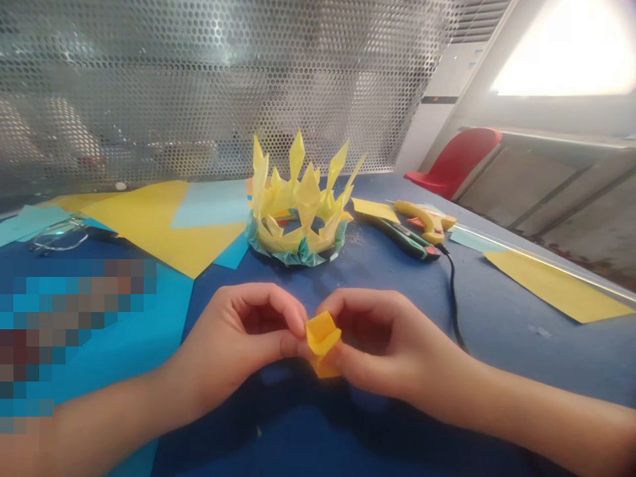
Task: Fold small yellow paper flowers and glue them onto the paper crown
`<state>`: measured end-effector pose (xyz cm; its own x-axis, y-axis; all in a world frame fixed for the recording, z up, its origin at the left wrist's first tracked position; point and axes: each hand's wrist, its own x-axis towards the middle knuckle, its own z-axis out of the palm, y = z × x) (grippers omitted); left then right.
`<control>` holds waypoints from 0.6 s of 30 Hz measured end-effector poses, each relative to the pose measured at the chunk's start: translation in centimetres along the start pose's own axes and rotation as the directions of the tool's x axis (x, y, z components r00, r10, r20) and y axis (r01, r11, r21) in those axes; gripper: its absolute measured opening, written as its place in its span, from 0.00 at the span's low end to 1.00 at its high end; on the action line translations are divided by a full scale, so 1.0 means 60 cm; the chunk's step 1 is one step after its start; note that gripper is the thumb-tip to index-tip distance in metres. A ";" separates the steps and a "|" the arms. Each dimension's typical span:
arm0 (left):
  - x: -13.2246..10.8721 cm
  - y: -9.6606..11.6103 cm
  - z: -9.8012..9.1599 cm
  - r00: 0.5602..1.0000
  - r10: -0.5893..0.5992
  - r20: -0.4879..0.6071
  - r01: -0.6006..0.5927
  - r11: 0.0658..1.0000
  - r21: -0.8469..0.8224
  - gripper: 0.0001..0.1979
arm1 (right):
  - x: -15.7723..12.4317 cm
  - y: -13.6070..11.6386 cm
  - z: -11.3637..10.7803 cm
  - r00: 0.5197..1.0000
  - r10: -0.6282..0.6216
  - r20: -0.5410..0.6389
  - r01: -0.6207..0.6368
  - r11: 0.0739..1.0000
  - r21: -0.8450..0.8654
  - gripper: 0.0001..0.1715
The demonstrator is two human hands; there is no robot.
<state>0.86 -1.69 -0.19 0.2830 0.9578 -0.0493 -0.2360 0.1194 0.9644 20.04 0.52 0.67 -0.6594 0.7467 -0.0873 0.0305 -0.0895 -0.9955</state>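
A small folded piece of yellow paper (324,336) is held up between both hands above the blue table. My left hand (251,331) pinches its left edge between thumb and fingers. On the other side, my right hand (385,338) grips the right edge the same way. The top of the folded paper opens out in a little pocket shape. Just beyond the hands stands a paper crown (304,205), with pale yellow points and a crumpled teal band round its base. The fingertips cover part of the folded paper.
A yellow glue gun (430,222) with a black cord (453,298) lies right of the crown, beside a green-and-black cutter (405,237). Yellow sheets (163,225) and a blue sheet (149,338) spread at left, near glasses (59,235). A yellow strip (556,285) lies right; a red chair (454,162) stands behind.
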 end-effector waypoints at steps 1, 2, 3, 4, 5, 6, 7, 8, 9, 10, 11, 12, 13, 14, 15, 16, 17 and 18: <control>0.001 0.000 0.000 1.000 0.015 -0.006 -0.015 1.000 0.018 0.07 | 0.000 0.001 0.000 1.000 -0.010 -0.008 0.010 1.000 -0.009 0.08; 0.001 0.000 0.001 0.999 0.037 -0.018 -0.036 0.998 0.045 0.07 | 0.000 0.001 0.000 1.000 -0.019 -0.016 0.019 1.000 -0.019 0.07; 0.002 0.000 0.001 0.997 0.066 -0.036 -0.063 0.995 0.077 0.07 | 0.000 0.002 0.000 0.999 -0.025 -0.026 0.024 0.999 -0.029 0.06; 0.003 -0.001 0.001 0.994 0.093 -0.056 -0.087 0.990 0.111 0.07 | 0.000 0.002 0.000 0.999 -0.032 -0.039 0.030 0.999 -0.043 0.06; 0.004 -0.001 0.001 0.991 0.117 -0.072 -0.105 0.984 0.146 0.07 | 0.001 0.002 0.001 0.998 -0.041 -0.055 0.037 0.997 -0.063 0.07; 0.004 -0.001 0.001 0.987 0.135 -0.085 -0.119 0.977 0.175 0.07 | 0.001 0.001 0.002 0.996 -0.056 -0.075 0.049 0.995 -0.093 0.07; 0.004 -0.001 0.001 0.985 0.145 -0.096 -0.124 0.972 0.200 0.07 | 0.001 0.000 0.003 0.992 -0.076 -0.098 0.063 0.989 -0.130 0.07; 0.004 -0.002 0.002 0.983 0.153 -0.103 -0.127 0.967 0.220 0.07 | 0.001 -0.001 0.004 0.987 -0.100 -0.123 0.078 0.982 -0.175 0.06; 0.003 -0.002 0.002 0.981 0.159 -0.110 -0.129 0.962 0.239 0.06 | 0.002 -0.002 0.005 0.980 -0.129 -0.151 0.095 0.971 -0.218 0.06; 0.003 -0.002 0.003 0.978 0.168 -0.121 -0.132 0.956 0.261 0.06 | 0.003 -0.003 0.006 0.972 -0.157 -0.175 0.109 0.960 -0.257 0.05; 0.002 -0.002 0.004 0.975 0.180 -0.134 -0.136 0.949 0.285 0.06 | 0.003 -0.004 0.008 0.964 -0.178 -0.197 0.117 0.950 -0.289 0.05; 0.001 -0.002 0.005 0.972 0.186 -0.141 -0.134 0.939 0.315 0.05 | 0.004 -0.005 0.009 0.956 -0.195 -0.217 0.120 0.941 -0.315 0.04; -0.001 -0.002 0.006 0.971 0.193 -0.139 -0.135 0.928 0.347 0.05 | 0.005 -0.005 0.010 0.950 -0.205 -0.234 0.119 0.934 -0.337 0.04; -0.002 -0.002 0.007 0.971 0.197 -0.133 -0.135 0.918 0.374 0.05 | 0.005 -0.006 0.011 0.946 -0.209 -0.249 0.112 0.928 -0.354 0.03; -0.004 -0.002 0.008 0.974 0.191 -0.121 -0.130 0.910 0.392 0.07 | 0.005 -0.006 0.012 0.943 -0.208 -0.260 0.102 0.925 -0.367 0.03; -0.005 -0.002 0.009 0.979 0.177 -0.105 -0.122 0.910 0.397 0.08 | 0.005 -0.006 0.012 0.942 -0.202 -0.270 0.090 0.922 -0.375 0.03; -0.006 -0.002 0.010 0.983 0.159 -0.089 -0.113 0.915 0.388 0.10 | 0.005 -0.006 0.012 0.939 -0.201 -0.280 0.084 0.921 -0.380 0.03; -0.007 -0.002 0.010 0.987 0.139 -0.078 -0.101 0.925 0.365 0.12 | 0.004 -0.005 0.012 0.936 -0.201 -0.289 0.079 0.920 -0.383 0.03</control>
<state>1.35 -2.27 -0.12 0.1744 0.9825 0.0649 0.0925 -0.0820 0.9923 19.31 0.25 0.98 -0.4067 0.9072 0.1077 0.2633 0.2293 -0.9371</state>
